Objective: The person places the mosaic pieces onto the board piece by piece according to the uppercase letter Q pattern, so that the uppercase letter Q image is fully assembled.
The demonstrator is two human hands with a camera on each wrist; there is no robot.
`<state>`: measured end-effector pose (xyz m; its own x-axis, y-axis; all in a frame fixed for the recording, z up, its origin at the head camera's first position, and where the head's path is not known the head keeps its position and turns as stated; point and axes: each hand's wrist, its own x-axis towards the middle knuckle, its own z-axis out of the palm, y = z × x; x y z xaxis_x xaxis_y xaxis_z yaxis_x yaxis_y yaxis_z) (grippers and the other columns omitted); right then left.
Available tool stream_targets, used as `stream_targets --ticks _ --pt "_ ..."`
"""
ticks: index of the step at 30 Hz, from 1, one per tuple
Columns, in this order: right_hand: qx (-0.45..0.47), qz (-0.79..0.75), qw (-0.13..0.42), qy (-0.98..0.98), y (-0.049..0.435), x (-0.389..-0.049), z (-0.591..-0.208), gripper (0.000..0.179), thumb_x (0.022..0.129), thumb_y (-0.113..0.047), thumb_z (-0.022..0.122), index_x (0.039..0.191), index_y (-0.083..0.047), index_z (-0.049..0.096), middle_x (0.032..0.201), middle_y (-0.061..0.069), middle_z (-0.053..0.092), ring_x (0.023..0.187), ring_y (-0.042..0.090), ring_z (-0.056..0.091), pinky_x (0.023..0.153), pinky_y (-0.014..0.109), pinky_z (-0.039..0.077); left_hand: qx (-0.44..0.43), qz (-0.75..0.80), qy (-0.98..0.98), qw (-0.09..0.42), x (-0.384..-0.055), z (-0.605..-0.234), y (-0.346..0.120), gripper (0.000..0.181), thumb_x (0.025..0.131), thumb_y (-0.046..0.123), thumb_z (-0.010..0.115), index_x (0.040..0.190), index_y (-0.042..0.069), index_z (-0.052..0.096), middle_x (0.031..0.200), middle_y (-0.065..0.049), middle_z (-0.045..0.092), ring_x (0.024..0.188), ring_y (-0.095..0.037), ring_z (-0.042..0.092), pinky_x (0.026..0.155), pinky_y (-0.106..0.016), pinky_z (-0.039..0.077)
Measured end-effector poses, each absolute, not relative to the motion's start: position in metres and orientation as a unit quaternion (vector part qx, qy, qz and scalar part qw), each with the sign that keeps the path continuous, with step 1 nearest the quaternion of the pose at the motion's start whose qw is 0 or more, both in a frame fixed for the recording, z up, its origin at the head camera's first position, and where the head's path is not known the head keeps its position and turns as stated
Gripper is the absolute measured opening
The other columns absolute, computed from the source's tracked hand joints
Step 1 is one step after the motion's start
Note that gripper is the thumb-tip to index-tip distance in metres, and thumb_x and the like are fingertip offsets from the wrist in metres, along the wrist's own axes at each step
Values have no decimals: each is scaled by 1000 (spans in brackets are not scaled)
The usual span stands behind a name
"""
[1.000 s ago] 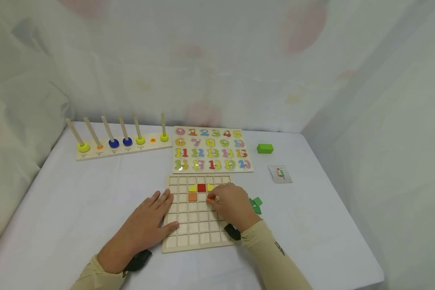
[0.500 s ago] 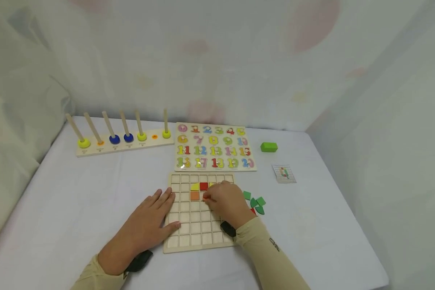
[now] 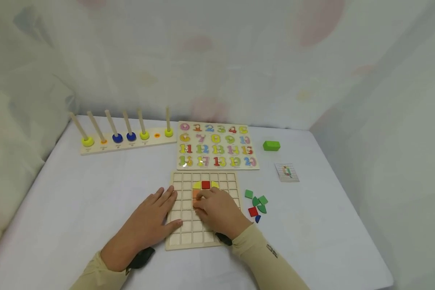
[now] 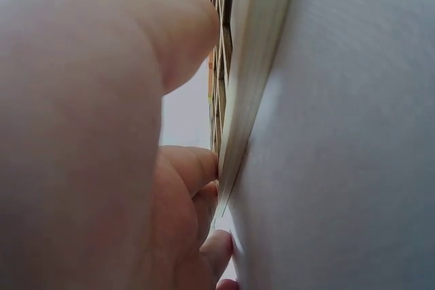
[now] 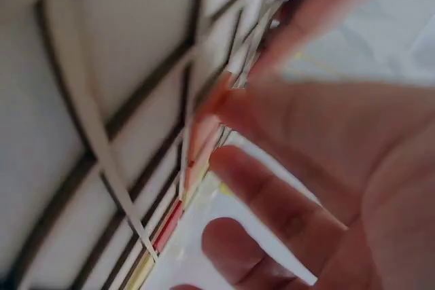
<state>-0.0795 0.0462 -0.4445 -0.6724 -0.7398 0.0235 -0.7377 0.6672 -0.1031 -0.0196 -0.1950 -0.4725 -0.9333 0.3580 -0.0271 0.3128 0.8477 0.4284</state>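
A wooden grid board (image 3: pixel 187 238) lies flat in the head view. My left hand (image 3: pixel 145 223) rests along its left edge with fingers and thumb extended. Over the middle of the grid, my right hand (image 3: pixel 222 211) pinches an orange square tile (image 3: pixel 195 204) at a cell in the third row. Directly above that cell sits another orange tile (image 3: pixel 195 194), partly covered by the fingers. In the second row are a red square (image 3: pixel 206 185) and two yellow curved tiles, one on each side. The right wrist view shows the thumb against orange tile surface (image 5: pixel 202 139).
Loose green tiles (image 3: pixel 262 200), a red square (image 3: pixel 253 211) and a blue piece (image 3: pixel 257 218) lie right of the board. Behind it is a number puzzle (image 3: pixel 217 145), with a peg stacker (image 3: pixel 130 145) leftward. A green block (image 3: pixel 271 146) and pattern card (image 3: pixel 287 172) lie at right.
My right hand has moved left across the grid with the orange tile, to the cell below the other orange one. My left hand keeps its place on the board's edge.
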Motion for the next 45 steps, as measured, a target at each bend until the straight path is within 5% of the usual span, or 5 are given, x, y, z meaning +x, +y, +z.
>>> stream_targets --ticks 11,17,26,35,45 --pt "-315 -208 -29 925 99 -55 -435 25 101 -20 77 125 -19 80 122 -3 73 116 18 67 96 39 59 169 223 958 56 -18 -475 -193 89 103 57 65 163 -3 39 171 -19 31 156 -47 26 123 -63 26" --pt "-205 -226 -35 952 147 -51 -447 31 98 -10 76 128 -18 79 115 -6 72 95 13 65 77 33 57 169 223 958 61 -20 -479 -197 90 103 57 65 164 -3 36 172 -19 29 157 -47 24 124 -63 25" --pt "-26 -162 16 986 193 -46 -456 35 95 -8 63 126 -12 79 127 7 74 113 32 70 77 46 62 176 224 957 56 -22 -480 -201 89 104 57 63 164 -3 36 172 -20 28 157 -48 24 124 -64 25" --pt "-72 -74 -6 995 194 -64 -451 35 95 -9 71 128 -13 78 124 11 74 103 33 69 76 48 62 175 231 955 60 -23 -479 -202 90 104 58 62 165 -2 35 172 -20 28 157 -48 23 123 -65 25" --pt "-46 -38 14 998 181 -82 -442 16 94 -20 78 108 -15 85 100 5 78 76 26 65 57 41 58 175 230 955 63 -23 -479 -199 89 104 58 62 165 -2 35 173 -18 27 157 -47 23 124 -64 23"
